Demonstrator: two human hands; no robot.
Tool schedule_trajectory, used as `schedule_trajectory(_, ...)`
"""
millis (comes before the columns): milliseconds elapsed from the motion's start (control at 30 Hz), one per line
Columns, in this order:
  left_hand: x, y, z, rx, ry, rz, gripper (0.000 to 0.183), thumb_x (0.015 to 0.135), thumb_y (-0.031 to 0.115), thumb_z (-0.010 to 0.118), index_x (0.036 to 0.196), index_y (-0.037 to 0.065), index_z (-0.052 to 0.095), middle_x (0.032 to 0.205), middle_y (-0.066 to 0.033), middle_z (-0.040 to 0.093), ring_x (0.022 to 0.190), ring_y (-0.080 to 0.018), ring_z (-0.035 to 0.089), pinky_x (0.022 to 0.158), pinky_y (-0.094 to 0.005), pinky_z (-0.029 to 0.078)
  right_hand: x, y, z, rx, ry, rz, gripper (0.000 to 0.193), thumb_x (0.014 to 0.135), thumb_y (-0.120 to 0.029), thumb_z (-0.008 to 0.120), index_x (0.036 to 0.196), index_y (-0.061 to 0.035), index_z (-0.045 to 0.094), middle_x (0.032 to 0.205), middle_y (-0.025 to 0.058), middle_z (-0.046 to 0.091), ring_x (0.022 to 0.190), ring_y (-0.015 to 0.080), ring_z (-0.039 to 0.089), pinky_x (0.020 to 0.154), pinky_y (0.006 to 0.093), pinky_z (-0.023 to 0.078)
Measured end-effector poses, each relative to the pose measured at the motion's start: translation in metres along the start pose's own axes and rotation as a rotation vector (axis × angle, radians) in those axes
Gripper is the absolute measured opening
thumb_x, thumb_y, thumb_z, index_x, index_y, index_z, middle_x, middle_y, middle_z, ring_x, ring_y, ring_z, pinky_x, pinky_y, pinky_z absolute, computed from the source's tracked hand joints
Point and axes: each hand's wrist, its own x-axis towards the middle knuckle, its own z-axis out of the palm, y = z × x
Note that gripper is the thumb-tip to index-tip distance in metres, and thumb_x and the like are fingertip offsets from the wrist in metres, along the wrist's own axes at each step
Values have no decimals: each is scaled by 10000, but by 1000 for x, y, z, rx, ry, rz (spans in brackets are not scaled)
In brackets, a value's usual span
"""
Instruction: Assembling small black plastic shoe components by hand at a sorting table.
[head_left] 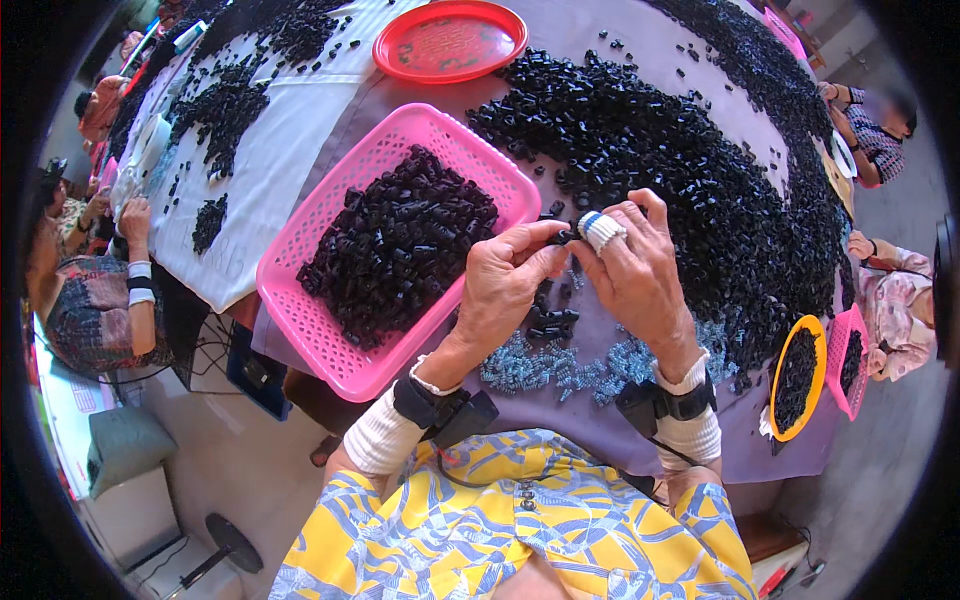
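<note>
My left hand (pixel 503 278) pinches a small black plastic piece (pixel 563 237) between thumb and fingertips. From the other side, my right hand (pixel 640 262) closes its thumb and a finger on the same piece; a white cloth finger sleeve with blue stripes (pixel 602 231) covers that finger. Under my hands lie a few joined black pieces (pixel 552 322) and a band of small clear bluish plastic parts (pixel 590 372). To the left, close to my left hand, stands a pink perforated basket (pixel 300 285) full of black pieces (pixel 400 245). The fingers partly hide the held piece.
A large heap of black pieces (pixel 690 190) spreads across the purple-covered table (pixel 700 452). A red oval tray (pixel 450 40) sits at the far side. At right stand a yellow basket (pixel 779 372) and another pink basket (pixel 848 385). Other people sit at both sides.
</note>
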Motion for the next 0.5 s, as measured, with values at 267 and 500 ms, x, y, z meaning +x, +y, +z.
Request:
schedule_trajectory(267,-2,1,-1,105,37,45,231,826,-17,592,1053,-37,636,883,-48,660,750,-61,576,679,-193,481,-3,2,5,66,-26,-20,90,719,-39,638,782,-17,577,719,108,573,733,261,566,870,427,375)
schedule_trajectory(500,-2,-2,-2,144,17,86,251,833,-14,601,1082,-5,635,839,-32,656,736,-61,586,689,-191,488,-3,-2,1,84,-10,52,105,726,-67,654,786,-23,580,719,103,572,730,262,564,834,414,383)
